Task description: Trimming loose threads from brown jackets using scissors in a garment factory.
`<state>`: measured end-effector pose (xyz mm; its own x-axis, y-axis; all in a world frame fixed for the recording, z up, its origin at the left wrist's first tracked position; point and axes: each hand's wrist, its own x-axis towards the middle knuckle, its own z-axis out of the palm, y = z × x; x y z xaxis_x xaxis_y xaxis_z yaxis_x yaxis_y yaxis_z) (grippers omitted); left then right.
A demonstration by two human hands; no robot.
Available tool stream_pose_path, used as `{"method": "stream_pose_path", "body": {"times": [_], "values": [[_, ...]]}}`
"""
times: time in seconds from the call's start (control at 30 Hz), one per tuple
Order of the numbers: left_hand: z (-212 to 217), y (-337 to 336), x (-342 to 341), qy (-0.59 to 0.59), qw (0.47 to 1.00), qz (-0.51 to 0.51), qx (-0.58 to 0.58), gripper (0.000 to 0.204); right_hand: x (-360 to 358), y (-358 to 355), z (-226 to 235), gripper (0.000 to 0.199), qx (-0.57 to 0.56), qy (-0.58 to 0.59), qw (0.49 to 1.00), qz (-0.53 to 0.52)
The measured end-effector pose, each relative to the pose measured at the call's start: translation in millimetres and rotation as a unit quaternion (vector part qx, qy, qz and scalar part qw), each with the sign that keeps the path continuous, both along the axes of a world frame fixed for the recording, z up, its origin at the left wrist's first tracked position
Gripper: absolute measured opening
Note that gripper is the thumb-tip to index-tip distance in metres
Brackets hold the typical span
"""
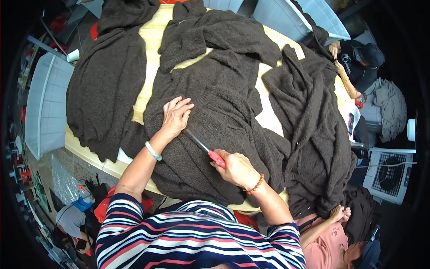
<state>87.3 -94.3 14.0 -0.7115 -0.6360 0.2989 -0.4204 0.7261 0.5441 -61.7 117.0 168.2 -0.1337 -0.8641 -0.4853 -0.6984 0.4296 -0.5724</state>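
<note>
A dark brown knitted garment (215, 112) lies spread and rumpled on the table in front of me. My left hand (176, 116) rests on it, fingers stretched out and pressing on the knit. Closed in my right hand (240, 170) is a red-handled tool (217, 158) with a thin metal shaft. The shaft points up and left toward my left hand, and its tip is lost against the dark knit close to the left thumb, so I cannot tell the exact kind of tool.
More brown knitwear covers the pale wooden table (150, 47) at left (109, 89), far side and right (309, 121). White bins (49, 101) stand around it. One co-worker (360, 62) handles fabric at far right; another, in pink (324, 242), grips fabric at near right.
</note>
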Motion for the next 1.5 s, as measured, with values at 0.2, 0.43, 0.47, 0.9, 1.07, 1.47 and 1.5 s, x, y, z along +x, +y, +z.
{"method": "stream_pose_path", "body": {"times": [0.2, 0.43, 0.47, 0.9, 1.07, 1.47, 1.5], "values": [[74.4, 34.2, -31.7, 0.015, 0.960, -0.174, 0.218, 0.044, -17.7, 45.1, 2.8, 0.044, -0.097, -0.041, 0.990, -0.095], [46.3, 29.0, -47.8, -0.096, 0.921, -0.143, 0.350, 0.014, -17.9, 74.2, 13.1, 0.042, -0.018, 0.030, 0.994, -0.101], [29.2, 23.9, -42.5, -0.103, 0.908, -0.135, 0.383, 0.019, -14.4, 75.9, 13.7, 0.041, -0.011, 0.034, 0.995, -0.094], [60.8, 23.7, -44.7, -0.061, 0.809, -0.073, 0.580, 0.022, -12.5, 70.9, 13.7, 0.038, -0.041, 0.055, 0.992, -0.110], [60.0, 26.3, -44.7, -0.035, 0.798, -0.047, 0.600, 0.020, -8.5, 72.8, 8.0, 0.038, -0.057, 0.020, 0.993, -0.104], [62.9, 33.5, -43.7, -0.021, 0.774, 0.002, 0.633, 0.020, -5.0, 71.6, 3.1, 0.038, -0.072, 0.053, 0.988, -0.125], [62.2, 33.0, -43.2, -0.019, 0.776, 0.000, 0.631, 0.020, -4.7, 71.6, 3.4, 0.038, -0.075, 0.055, 0.988, -0.125]]}}
